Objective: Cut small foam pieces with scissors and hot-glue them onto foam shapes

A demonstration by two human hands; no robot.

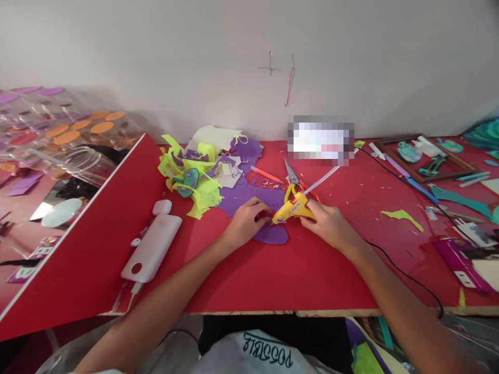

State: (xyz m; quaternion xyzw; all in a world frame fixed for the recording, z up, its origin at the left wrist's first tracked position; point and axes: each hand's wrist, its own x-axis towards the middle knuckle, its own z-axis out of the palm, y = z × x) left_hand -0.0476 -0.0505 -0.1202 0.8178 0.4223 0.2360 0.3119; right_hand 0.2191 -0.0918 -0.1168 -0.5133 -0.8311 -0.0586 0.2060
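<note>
My right hand [326, 222] grips a yellow hot glue gun [293, 206], nozzle pointing left and down. The nozzle tip meets a small red piece that my left hand [245, 222] pinches just above a purple foam oval [271, 234] lying on the red table [280, 280]. A clear glue stick [325, 177] juts from the back of the gun. The gun's black cord [405, 272] runs off to the right over the table's front edge.
A heap of yellow-green and purple foam scraps [202, 174] lies behind my left hand. Scissors [291, 175] rest just beyond the gun. A white power bank [153, 245] sits at left beside a raised red board [89, 244]. A wooden frame [424, 156] and a purple tool [460, 259] are at right.
</note>
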